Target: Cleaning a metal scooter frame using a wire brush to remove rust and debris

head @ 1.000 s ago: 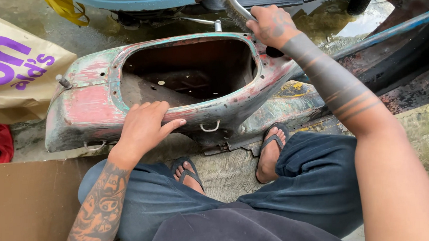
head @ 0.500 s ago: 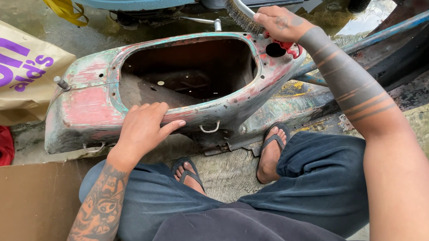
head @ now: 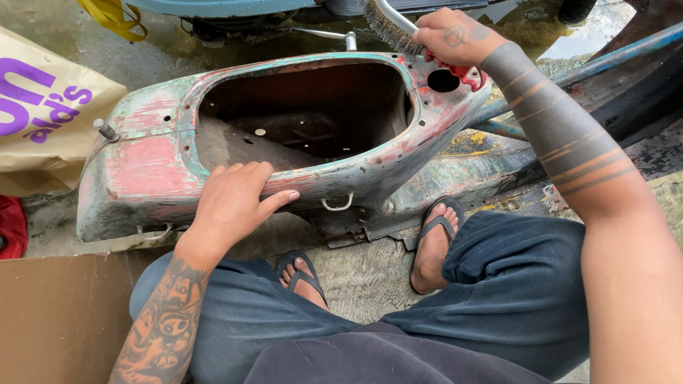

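Head view: the right hand (head: 457, 38) is closed around the red grip of a wire brush (head: 387, 22), whose bristles sit just beside the far rim of an old scooter body shell (head: 151, 172). The left hand (head: 232, 203) lies flat and open on the shell's near edge, fingers spread, gripping nothing. Faded red and turquoise paint covers the shell. A tan paper bag (head: 28, 112) with purple lettering rests at left, beside brown cardboard (head: 51, 323) below it.
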